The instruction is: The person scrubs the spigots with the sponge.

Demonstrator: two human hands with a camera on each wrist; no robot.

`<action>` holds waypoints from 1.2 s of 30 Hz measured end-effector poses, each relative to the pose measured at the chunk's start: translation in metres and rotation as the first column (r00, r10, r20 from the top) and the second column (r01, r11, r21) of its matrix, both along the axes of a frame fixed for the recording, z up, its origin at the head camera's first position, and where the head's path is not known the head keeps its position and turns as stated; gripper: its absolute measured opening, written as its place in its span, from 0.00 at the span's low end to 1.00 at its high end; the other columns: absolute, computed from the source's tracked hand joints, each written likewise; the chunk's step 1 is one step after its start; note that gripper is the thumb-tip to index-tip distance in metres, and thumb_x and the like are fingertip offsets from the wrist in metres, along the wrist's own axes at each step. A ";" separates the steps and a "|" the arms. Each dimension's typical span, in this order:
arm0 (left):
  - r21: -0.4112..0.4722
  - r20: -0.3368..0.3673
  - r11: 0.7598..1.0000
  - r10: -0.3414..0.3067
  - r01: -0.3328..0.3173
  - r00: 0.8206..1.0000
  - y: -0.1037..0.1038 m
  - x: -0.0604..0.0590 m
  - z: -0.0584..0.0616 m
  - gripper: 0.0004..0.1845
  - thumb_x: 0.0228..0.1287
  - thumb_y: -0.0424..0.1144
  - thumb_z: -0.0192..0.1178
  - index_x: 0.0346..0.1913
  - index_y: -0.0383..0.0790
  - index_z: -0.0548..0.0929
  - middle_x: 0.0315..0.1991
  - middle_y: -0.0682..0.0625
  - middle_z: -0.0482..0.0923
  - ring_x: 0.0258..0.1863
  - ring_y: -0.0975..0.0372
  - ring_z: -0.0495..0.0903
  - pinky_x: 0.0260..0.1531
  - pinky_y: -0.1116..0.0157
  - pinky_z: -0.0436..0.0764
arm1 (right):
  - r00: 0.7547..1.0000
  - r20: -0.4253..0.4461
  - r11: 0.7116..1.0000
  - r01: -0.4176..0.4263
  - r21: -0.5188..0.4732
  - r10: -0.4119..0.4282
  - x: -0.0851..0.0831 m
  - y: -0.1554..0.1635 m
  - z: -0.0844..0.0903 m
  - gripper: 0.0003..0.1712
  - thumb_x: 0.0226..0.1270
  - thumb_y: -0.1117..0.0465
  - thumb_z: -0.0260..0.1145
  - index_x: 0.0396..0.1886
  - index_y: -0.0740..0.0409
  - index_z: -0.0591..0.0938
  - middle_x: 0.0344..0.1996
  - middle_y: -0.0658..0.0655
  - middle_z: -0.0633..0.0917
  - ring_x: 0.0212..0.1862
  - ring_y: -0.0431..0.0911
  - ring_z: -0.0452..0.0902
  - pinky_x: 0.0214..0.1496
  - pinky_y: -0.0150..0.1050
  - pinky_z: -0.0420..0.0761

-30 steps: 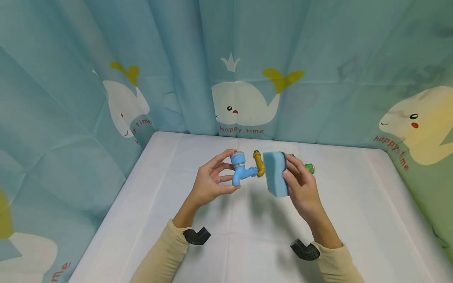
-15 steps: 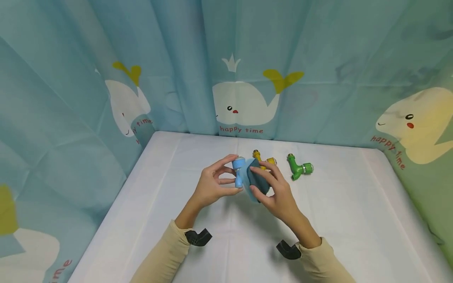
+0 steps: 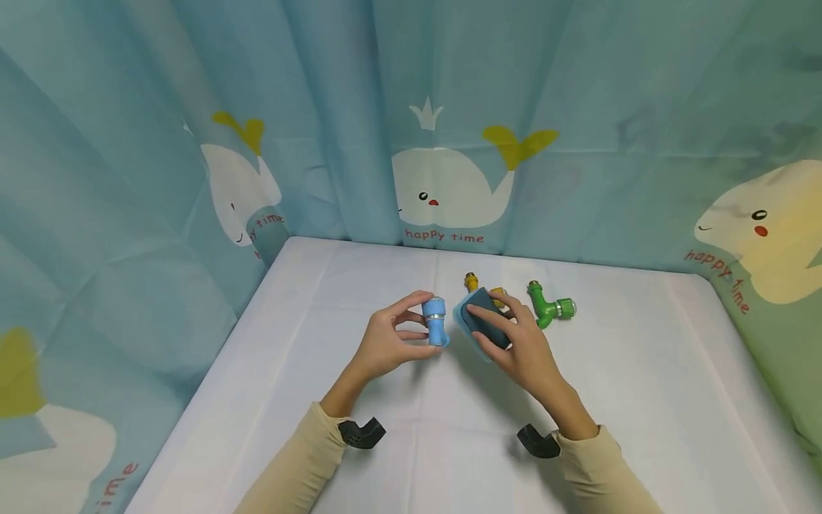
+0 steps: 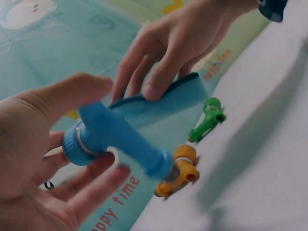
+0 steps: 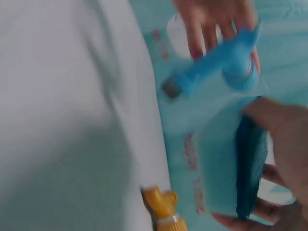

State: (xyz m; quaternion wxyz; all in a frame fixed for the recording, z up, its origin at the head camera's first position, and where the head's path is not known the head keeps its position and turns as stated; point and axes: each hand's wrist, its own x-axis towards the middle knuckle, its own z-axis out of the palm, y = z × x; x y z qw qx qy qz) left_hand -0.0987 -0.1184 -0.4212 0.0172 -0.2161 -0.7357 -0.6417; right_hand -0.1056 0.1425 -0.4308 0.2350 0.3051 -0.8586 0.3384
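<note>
My left hand (image 3: 392,335) holds a blue plastic tap (image 3: 434,321) between thumb and fingers above the white table (image 3: 321,371); the left wrist view shows the tap (image 4: 115,137) close up, and it is seen again as the tap (image 5: 216,67) in the right wrist view. My right hand (image 3: 514,343) grips a blue sponge (image 3: 478,321) with a dark scouring side, held against the tap's right side. The sponge (image 4: 163,103) appears with fingers curled over its edge, and as the sponge (image 5: 231,163) in the right wrist view.
A yellow tap (image 3: 478,285) and a green tap (image 3: 546,307) lie on the table behind my hands. Whale-print curtains (image 3: 443,143) close off the back and both sides. Both yellow tap (image 4: 179,171) and green tap (image 4: 207,120) show in the left wrist view.
My right hand brought the sponge from the right over to the blue tap and turned it so its dark side faces up. The left hand stayed nearly in place.
</note>
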 end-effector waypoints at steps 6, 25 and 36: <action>0.157 0.153 0.987 0.012 -0.036 0.988 0.001 -0.004 -0.004 0.40 0.55 0.25 0.75 0.72 0.43 0.74 0.68 0.40 0.73 0.52 0.49 0.86 0.47 0.59 0.87 | 0.997 0.074 0.999 0.020 -0.034 -0.017 -0.002 0.028 -0.001 0.28 0.59 0.64 0.79 0.61 0.51 0.85 0.65 0.66 0.76 0.47 0.56 0.82 0.39 0.53 0.86; -0.308 -0.114 0.900 0.286 -0.308 0.951 0.015 -0.071 -0.028 0.43 0.46 0.45 0.85 0.67 0.41 0.78 0.62 0.48 0.74 0.39 0.58 0.77 0.41 0.63 0.82 | 0.961 0.164 0.975 0.219 0.043 -0.223 0.014 0.139 -0.013 0.31 0.58 0.68 0.78 0.63 0.52 0.84 0.62 0.69 0.76 0.58 0.70 0.75 0.48 0.69 0.77; -0.471 -0.133 0.850 0.198 -0.237 0.971 0.029 -0.118 -0.057 0.42 0.47 0.46 0.83 0.66 0.35 0.77 0.62 0.39 0.71 0.59 0.48 0.75 0.63 0.53 0.77 | 0.950 0.163 0.964 0.262 0.053 -0.267 0.024 0.164 -0.022 0.30 0.57 0.68 0.78 0.62 0.54 0.84 0.61 0.71 0.75 0.56 0.72 0.75 0.46 0.71 0.75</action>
